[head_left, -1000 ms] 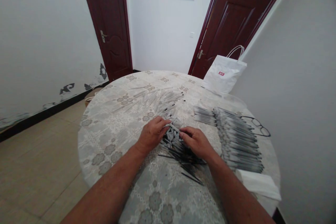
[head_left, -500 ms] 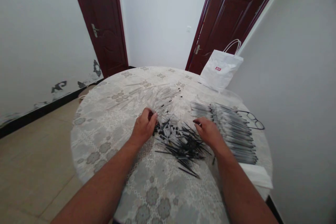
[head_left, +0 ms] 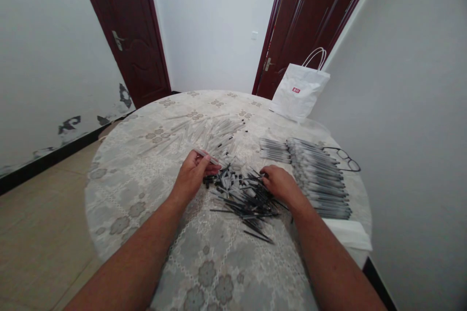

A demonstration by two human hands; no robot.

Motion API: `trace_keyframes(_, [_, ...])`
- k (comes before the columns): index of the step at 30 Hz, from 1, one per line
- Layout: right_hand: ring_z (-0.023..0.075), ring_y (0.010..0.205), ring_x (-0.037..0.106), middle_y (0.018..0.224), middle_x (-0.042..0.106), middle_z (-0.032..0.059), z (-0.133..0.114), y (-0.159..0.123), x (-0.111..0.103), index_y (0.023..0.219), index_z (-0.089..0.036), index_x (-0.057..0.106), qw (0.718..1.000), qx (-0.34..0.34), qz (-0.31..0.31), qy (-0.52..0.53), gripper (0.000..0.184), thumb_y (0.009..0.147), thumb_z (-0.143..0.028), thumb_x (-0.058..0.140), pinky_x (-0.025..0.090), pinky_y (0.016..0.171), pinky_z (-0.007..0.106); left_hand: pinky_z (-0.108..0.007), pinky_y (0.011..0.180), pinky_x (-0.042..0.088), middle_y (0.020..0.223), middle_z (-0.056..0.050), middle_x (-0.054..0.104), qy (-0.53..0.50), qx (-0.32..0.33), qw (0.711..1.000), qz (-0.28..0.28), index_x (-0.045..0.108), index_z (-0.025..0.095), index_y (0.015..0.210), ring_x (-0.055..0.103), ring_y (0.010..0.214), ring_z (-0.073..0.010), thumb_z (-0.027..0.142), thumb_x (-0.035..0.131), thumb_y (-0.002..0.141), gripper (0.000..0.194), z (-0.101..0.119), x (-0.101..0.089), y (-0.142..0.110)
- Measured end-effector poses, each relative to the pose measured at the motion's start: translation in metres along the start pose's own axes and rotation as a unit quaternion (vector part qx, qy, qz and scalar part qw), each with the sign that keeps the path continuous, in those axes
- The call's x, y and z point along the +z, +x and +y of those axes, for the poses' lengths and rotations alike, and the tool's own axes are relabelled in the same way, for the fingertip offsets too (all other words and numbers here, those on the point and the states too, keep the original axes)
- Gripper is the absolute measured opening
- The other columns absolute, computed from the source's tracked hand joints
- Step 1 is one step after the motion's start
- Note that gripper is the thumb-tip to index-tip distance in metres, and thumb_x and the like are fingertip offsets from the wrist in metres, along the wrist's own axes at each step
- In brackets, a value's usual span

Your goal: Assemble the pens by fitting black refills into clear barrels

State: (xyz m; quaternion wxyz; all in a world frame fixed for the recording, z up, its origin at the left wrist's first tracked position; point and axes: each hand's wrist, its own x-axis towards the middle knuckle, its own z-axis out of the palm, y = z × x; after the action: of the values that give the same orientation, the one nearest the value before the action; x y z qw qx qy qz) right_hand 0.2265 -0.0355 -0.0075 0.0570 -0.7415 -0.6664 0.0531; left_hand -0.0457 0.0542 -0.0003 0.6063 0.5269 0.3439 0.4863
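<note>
A round table (head_left: 127, 175) with a pale flowered cloth bears pen parts. My left hand (head_left: 191, 177) is closed on a clear pen barrel (head_left: 208, 157), lifted a little over the cloth. My right hand (head_left: 280, 185) rests with curled fingers on the right side of a heap of black refills and small caps (head_left: 242, 194); what its fingers pinch is hidden. Beyond the heap lies a loose pile of clear barrels (head_left: 213, 131). Right of my right hand lies a neat row of assembled pens (head_left: 321, 175).
A white paper bag (head_left: 299, 92) stands at the table's far right edge. Black-rimmed glasses (head_left: 345, 158) lie beside the pen row, and a folded white tissue (head_left: 346, 233) lies at the near right. Two dark red doors stand behind the table.
My hands have drawn apart from the middle of the heap. The left hand has lifted a clear barrel from the pile, and the right hand has moved back to the heap's right side.
</note>
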Motion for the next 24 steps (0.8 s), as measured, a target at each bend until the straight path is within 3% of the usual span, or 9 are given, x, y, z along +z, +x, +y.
trace_keyframes(7, [0.0185,0.094,0.061,0.101,0.065,0.0073,0.001,-0.001,0.002,0.100,-0.022,0.070,0.998,-0.062,0.016,0.001,0.021,0.093,-0.025,0.051,0.040,0.081,0.026,-0.034,0.069,0.060,0.085,-0.005,0.072,-0.040,-0.036,0.998,-0.018,0.051,0.018,0.096,0.074,0.077,-0.0214,0.039,0.068,0.084,0.029,-0.004,0.000,0.000])
trace_keyframes(13, [0.0194,0.089,0.059,0.093,0.061,0.0065,0.003,0.002,0.005,0.096,-0.020,0.063,0.980,-0.130,0.128,0.081,0.015,0.095,-0.022,0.048,0.043,0.081,0.029,-0.033,0.070,0.060,0.099,-0.009,0.072,-0.117,-0.076,0.989,-0.037,0.053,0.017,0.094,0.074,0.084,-0.0219,0.034,0.068,0.085,0.024,0.000,-0.001,-0.003])
trace_keyframes(15, [0.0197,0.090,0.058,0.094,0.060,0.0067,-0.002,0.002,0.004,0.097,-0.020,0.061,0.966,-0.157,0.169,0.119,0.014,0.096,-0.023,0.047,0.045,0.083,0.030,-0.033,0.067,0.060,0.108,-0.012,0.070,-0.142,-0.094,0.982,-0.078,0.053,0.017,0.096,0.073,0.088,-0.0237,0.033,0.069,0.086,0.024,0.005,-0.001,-0.006])
trace_keyframes(18, [0.0186,0.089,0.059,0.100,0.060,0.0068,-0.016,0.000,0.002,0.102,-0.021,0.061,0.959,-0.180,0.183,0.123,0.017,0.099,-0.024,0.045,0.046,0.081,0.029,-0.033,0.063,0.059,0.120,-0.016,0.067,-0.166,-0.133,0.961,-0.177,0.054,0.017,0.100,0.073,0.092,-0.0280,0.034,0.067,0.087,0.025,0.009,0.000,-0.013])
trace_keyframes(24, [0.0157,0.085,0.061,0.102,0.061,0.0046,-0.043,-0.009,0.001,0.105,-0.024,0.063,0.971,-0.179,0.159,0.030,0.021,0.099,-0.019,0.043,0.045,0.073,0.024,-0.040,0.075,0.058,0.109,-0.019,0.071,-0.201,-0.183,0.915,-0.297,0.054,0.016,0.099,0.072,0.097,-0.0327,0.030,0.064,0.090,0.019,0.003,0.006,-0.025])
